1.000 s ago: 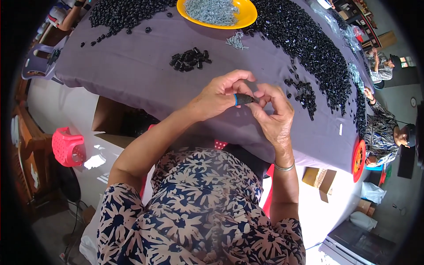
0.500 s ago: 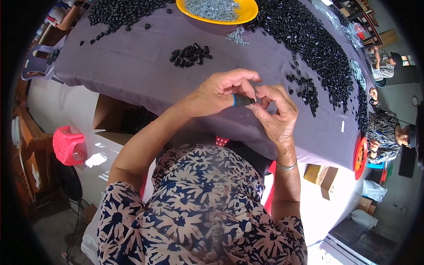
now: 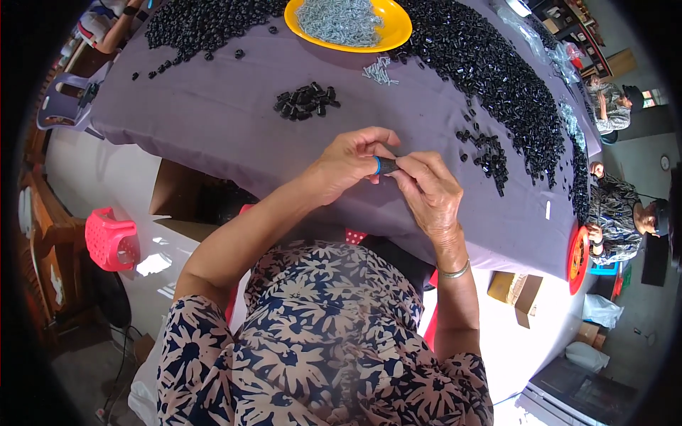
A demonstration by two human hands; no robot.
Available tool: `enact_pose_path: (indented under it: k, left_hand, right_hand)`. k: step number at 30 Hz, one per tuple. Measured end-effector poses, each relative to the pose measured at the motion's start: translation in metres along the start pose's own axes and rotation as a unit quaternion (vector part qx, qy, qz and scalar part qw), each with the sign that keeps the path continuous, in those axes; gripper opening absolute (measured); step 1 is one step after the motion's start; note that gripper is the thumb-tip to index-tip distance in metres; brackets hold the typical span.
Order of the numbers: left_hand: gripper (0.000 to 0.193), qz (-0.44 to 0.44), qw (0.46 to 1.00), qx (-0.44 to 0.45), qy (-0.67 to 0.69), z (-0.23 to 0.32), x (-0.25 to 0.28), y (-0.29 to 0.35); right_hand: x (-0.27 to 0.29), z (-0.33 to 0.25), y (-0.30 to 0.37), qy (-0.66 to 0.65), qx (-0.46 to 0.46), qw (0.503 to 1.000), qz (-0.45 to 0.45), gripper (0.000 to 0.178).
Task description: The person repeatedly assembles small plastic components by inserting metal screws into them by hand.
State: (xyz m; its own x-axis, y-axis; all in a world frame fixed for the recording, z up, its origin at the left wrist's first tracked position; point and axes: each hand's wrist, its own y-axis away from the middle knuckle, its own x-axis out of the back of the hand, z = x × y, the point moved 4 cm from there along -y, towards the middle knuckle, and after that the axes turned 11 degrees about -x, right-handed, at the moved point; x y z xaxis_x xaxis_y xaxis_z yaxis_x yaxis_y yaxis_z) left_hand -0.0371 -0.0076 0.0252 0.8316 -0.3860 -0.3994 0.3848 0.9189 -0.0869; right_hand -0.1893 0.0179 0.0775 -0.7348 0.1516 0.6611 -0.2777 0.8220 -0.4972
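Over the near part of the cloth-covered table (image 3: 234, 142), my left hand (image 3: 348, 165) and my right hand (image 3: 430, 193) meet fingertip to fingertip. A dark finger cot with a blue rim (image 3: 386, 166) covers my left thumb. Both hands are closed in a pinch; whatever sits between the fingertips is small and hidden. Beyond them lies a small pile of black plastic pieces (image 3: 307, 102). Silver screws (image 3: 380, 71) lie loose in front of a yellow bowl (image 3: 393, 34) filled with more of them. To the right, a small group of black pieces (image 3: 490, 157) adjoins a large heap (image 3: 490, 78).
Another heap of black pieces (image 3: 206, 28) spreads at the far left. An orange-red tray (image 3: 578, 263) stands at the table's right edge, near two people. A pink stool (image 3: 110, 239), a grey-purple chair (image 3: 58, 103) and an open cardboard box (image 3: 526, 295) stand around the table.
My right hand has turned, its fingers curling closer together over the left thumb tip. Both hands have shifted slightly toward me and to the left. The piles look unchanged.
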Motion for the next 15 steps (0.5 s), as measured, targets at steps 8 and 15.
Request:
enact_pose_path:
  k: [8,15]
  left_hand:
    - [0.042,-0.040,0.996,-0.063,-0.055,0.001,0.001,-0.001]
    - [0.043,-0.012,0.957,-0.186,-0.224,0.008,-0.004,0.004]
  right_hand:
    - [-0.004,0.015,0.001,-0.118,-0.125,0.985,0.027,0.011]
    - [-0.026,0.027,0.008,-0.360,-0.302,0.882,-0.032,0.007]
